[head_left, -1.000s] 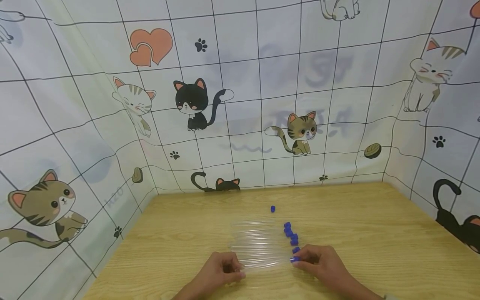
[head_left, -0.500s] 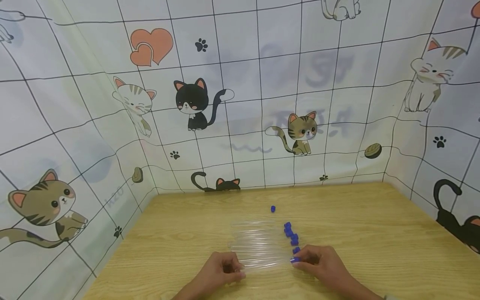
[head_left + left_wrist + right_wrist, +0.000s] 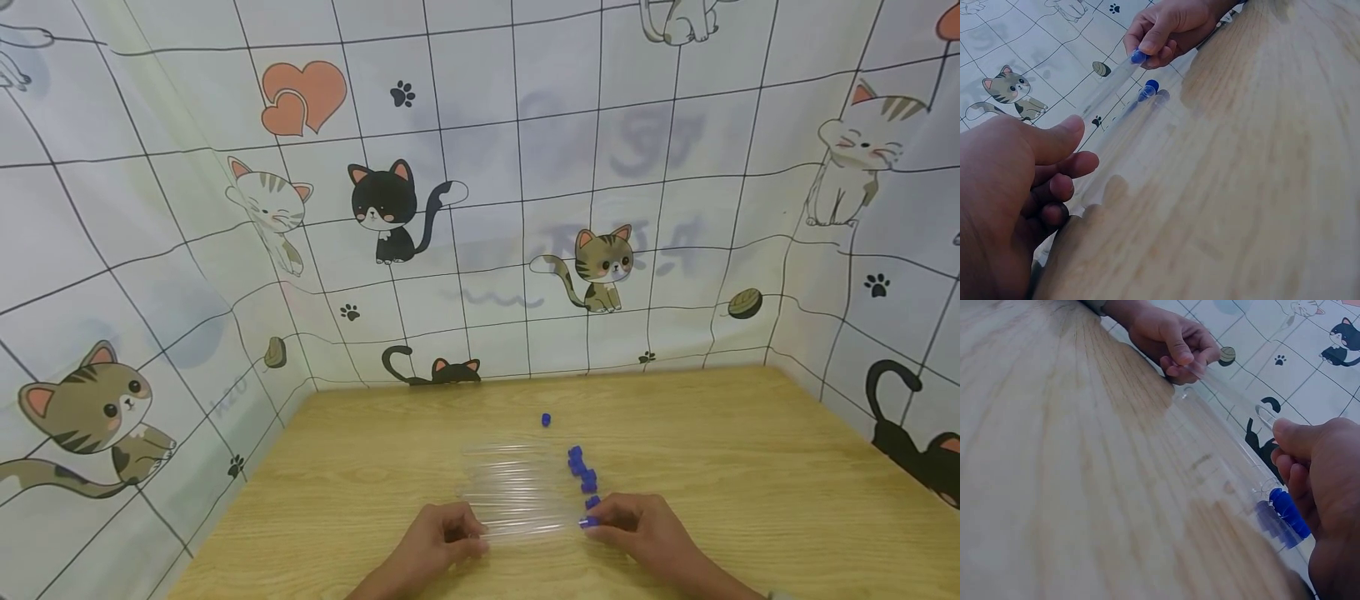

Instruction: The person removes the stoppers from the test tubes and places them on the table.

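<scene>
Head view shows both hands pinching one clear tube (image 3: 528,527) just above the bench (image 3: 750,467): left hand (image 3: 442,542) at its closed end, right hand (image 3: 637,525) on the blue cap (image 3: 589,522). Twisting unevenly could snap or drop it onto neighbouring tubes (image 3: 510,479).

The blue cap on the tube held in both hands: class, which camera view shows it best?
The left wrist view: the blue cap shows clearly between the right hand's fingertips, on the clear tube. The head view shows it as a speck; in the right wrist view I cannot tell it from the other caps.
</scene>
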The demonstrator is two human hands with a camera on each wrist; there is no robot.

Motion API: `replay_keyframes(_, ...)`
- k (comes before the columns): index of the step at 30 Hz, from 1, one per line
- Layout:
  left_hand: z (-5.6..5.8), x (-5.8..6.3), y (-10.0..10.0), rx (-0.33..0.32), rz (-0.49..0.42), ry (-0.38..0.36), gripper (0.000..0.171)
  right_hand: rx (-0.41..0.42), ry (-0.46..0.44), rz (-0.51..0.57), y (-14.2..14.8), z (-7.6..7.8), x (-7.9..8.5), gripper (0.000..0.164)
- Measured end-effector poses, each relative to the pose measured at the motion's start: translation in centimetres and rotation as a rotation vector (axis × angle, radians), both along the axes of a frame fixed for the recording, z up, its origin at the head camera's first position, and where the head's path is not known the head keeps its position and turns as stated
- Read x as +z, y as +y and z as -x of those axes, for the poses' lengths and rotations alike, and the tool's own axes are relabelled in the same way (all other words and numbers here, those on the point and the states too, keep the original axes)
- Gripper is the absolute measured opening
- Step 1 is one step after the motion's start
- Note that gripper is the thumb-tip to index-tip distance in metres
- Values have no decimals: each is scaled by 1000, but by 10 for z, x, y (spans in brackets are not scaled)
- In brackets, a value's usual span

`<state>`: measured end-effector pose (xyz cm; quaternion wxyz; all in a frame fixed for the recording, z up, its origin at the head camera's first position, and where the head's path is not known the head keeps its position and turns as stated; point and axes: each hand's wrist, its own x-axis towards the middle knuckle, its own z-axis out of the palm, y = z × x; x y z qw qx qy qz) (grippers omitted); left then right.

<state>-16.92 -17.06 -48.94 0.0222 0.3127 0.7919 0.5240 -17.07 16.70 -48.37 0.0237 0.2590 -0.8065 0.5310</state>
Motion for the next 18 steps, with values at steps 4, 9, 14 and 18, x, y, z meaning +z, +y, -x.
replay_keyframes(4,1,0,0,8,-1,8,5,37,-13,7,1,1,-1,16)
replay_keyframes(9,1,0,0,15,-3,2,5,59,-45,10,2,1,-2,17)
replay_keyframes(14,0,2,0,23,0,-5,5,59,-44,20,2,1,-2,16)
replay_keyframes(18,-2,5,0,19,-10,-21,7,61,-29,30,2,1,-2,16)
